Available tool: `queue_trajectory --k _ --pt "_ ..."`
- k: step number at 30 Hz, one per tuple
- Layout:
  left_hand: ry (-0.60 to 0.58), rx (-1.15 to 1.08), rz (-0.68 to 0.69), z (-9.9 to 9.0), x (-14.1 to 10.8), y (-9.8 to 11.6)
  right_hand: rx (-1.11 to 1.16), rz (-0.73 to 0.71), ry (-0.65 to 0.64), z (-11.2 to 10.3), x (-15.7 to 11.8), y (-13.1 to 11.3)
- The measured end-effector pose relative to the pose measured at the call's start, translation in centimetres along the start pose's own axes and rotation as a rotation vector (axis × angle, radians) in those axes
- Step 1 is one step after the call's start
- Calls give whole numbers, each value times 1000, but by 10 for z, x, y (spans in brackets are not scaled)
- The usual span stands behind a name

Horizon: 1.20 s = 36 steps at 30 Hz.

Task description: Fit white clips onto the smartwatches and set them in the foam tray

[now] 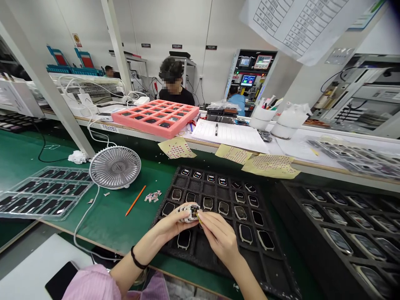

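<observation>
My left hand (pixel 177 221) grips a small opened watch case (pixel 191 213), its white frame and inner parts showing. The fingertips of my right hand (pixel 218 235) are pinched together at the case's right side, where a bit of yellow shows; what they hold is too small to make out. Both hands are above a black foam tray (pixel 200 246) of smartwatches. Just below my left hand one smartwatch (pixel 183 239) lies in its slot. Others, such as a dark-faced smartwatch (pixel 246 234), lie to the right of my right hand.
Left of the tray are an orange pencil (pixel 135 201), small paper bits (pixel 153 196), a round fan (pixel 115 167) and a clear tray (pixel 46 189) of dark parts. Another black tray (pixel 300 208) stands at right. A pink foam tray (pixel 156 117) rests on the shelf; a person (pixel 176 93) sits behind.
</observation>
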<state>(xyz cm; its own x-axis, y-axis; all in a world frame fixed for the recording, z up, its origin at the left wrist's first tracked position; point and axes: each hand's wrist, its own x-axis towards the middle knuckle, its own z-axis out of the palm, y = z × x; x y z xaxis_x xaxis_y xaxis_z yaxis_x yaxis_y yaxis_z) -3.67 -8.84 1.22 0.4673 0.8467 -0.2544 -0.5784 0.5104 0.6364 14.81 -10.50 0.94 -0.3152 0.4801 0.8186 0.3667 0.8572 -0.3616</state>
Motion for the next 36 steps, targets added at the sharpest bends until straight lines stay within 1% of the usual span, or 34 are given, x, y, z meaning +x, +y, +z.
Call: queue_trajectory --k 5,9,11,14,18,23,26,29,33,36 --pt "-24 -19 -7 4 -1 -5 -52 -16 78 -2 0 0" --pt "-29 -54 -22 4 0 -12 -60 -2 106 0 5 -4" --pt "-11 -88 -23 5 1 -15 -78 -3 101 2 7 -7" --pt "46 -119 -14 7 2 -17 -137 5 81 5 5 -12" --pt "113 -123 32 12 2 -21 -177 86 78 10 0 -22" --pt "88 -26 105 22 -2 -24 -207 182 105 18 -3 -40" --pt "104 37 128 30 -7 -21 -200 242 69 23 -6 -49" --pt "141 83 155 35 -11 -19 -153 291 22 27 -10 -52" --pt "183 162 214 33 -11 -16 -54 323 -6 27 -13 -48" --pt "204 296 255 29 -8 -12 54 397 -33 26 -15 -46"
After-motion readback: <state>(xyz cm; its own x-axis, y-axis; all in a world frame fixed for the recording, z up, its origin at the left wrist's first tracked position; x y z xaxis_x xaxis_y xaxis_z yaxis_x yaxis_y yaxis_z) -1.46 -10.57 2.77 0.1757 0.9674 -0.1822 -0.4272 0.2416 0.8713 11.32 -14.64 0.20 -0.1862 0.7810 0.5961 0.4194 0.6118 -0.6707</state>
